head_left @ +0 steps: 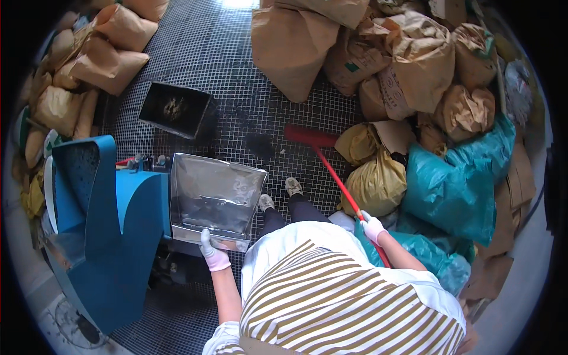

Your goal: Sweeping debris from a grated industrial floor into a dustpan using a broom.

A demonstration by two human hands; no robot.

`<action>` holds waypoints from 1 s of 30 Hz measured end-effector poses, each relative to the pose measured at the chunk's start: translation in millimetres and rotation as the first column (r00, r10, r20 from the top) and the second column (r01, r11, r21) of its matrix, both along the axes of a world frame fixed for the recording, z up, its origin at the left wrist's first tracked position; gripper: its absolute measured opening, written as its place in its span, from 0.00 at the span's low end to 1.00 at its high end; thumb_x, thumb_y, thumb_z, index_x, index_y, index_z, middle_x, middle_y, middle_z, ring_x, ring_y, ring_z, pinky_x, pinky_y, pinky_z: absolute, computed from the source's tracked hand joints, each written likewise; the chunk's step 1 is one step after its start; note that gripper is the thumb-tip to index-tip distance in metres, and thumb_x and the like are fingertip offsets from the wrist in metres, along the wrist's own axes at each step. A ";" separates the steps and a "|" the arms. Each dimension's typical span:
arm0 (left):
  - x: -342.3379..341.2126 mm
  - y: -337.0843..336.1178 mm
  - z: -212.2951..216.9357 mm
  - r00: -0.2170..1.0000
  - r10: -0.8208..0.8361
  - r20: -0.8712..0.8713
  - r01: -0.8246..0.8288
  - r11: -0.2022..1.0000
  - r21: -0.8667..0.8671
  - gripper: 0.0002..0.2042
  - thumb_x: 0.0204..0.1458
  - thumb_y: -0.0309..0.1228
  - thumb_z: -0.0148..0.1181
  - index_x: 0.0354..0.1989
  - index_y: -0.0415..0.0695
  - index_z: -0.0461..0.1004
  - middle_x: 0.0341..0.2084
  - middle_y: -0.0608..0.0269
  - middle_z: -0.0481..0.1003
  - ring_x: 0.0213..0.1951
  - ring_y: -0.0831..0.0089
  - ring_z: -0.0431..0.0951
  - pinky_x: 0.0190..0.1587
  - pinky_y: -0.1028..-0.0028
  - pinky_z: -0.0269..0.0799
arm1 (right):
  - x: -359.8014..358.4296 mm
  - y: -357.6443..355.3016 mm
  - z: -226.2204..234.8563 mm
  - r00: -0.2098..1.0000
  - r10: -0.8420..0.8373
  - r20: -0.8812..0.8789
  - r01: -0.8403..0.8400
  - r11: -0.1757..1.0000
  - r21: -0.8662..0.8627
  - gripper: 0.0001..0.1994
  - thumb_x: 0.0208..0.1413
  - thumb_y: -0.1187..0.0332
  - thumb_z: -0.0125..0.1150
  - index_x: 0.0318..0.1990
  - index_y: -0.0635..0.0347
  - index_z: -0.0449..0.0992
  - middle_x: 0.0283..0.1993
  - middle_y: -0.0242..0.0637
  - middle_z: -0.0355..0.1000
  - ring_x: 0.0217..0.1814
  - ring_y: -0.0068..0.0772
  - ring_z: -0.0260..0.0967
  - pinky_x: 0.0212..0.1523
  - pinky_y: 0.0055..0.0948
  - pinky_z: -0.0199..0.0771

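Note:
My right hand (373, 228), in a white glove, is wrapped around the red handle of a broom (334, 171). The broom's wide red head rests on the floor ahead, beside a yellow bag. My left hand (215, 254), also gloved, holds the near edge of a shiny metal tray (218, 186). One digit shows at the tray's corner; the other fingers are hidden beneath it. A little dark residue lies on the tray's bottom. The tray sits against a blue machine (139, 201) to my left.
A black bin (177, 109) with some residue inside stands ahead on the grid floor, near a dark patch (258, 146) of debris. Full brown paper sacks (423, 59) pile up at right and far left (112, 62). Teal plastic bags (452, 189) and a yellow bag (376, 183) crowd my right side.

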State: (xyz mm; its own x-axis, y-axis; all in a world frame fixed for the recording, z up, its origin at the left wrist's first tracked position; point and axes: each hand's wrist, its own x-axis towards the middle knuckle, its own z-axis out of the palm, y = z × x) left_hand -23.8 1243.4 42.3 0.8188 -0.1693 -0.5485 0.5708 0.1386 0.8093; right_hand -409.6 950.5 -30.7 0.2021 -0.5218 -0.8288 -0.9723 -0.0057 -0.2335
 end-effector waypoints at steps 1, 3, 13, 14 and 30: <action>6.6 -2.5 3.0 1.000 -0.021 -0.017 0.021 1.000 -0.003 0.30 0.45 0.44 0.60 0.55 0.40 0.62 0.47 0.59 0.67 0.50 0.66 0.67 0.54 0.65 0.61 | 4.3 12.0 18.1 0.998 -0.055 0.014 0.054 0.998 0.045 0.26 0.54 0.64 0.47 0.63 0.51 0.58 0.39 0.48 0.72 0.37 0.44 0.72 0.38 0.37 0.71; 19.3 -6.0 7.4 0.997 -0.061 -0.055 0.061 0.998 -0.008 0.30 0.45 0.44 0.61 0.53 0.37 0.63 0.45 0.59 0.68 0.47 0.68 0.69 0.52 0.67 0.63 | 7.4 39.9 43.3 0.986 -0.163 0.033 0.157 0.978 0.137 0.24 0.56 0.68 0.47 0.62 0.53 0.60 0.30 0.37 0.72 0.27 0.29 0.72 0.29 0.28 0.72; 55.5 3.6 -12.6 0.986 -0.163 -0.032 0.159 0.980 -0.118 0.27 0.46 0.43 0.61 0.50 0.36 0.66 0.43 0.60 0.69 0.45 0.69 0.70 0.52 0.68 0.63 | 18.3 123.7 65.0 0.668 -0.744 -0.006 0.715 0.640 0.281 0.24 0.59 0.68 0.44 0.64 0.41 0.56 0.23 0.30 0.65 0.13 0.22 0.57 0.14 0.27 0.64; 56.9 6.8 -10.6 0.983 -0.179 -0.033 0.175 0.979 -0.102 0.27 0.46 0.42 0.62 0.50 0.36 0.66 0.42 0.60 0.70 0.45 0.69 0.70 0.51 0.69 0.64 | 16.1 126.2 63.0 0.551 -0.834 -0.041 0.789 0.504 0.352 0.25 0.60 0.67 0.43 0.65 0.38 0.54 0.21 0.29 0.62 0.12 0.21 0.54 0.13 0.26 0.62; 109.1 2.4 -20.8 0.993 -0.053 -0.102 0.038 0.989 -0.142 0.25 0.44 0.41 0.65 0.47 0.38 0.68 0.39 0.62 0.71 0.41 0.70 0.72 0.47 0.70 0.67 | 47.9 116.9 40.2 0.043 -0.970 -0.237 0.819 -0.102 0.565 0.05 0.61 0.63 0.45 0.42 0.44 0.66 0.17 0.25 0.57 0.11 0.19 0.50 0.12 0.22 0.53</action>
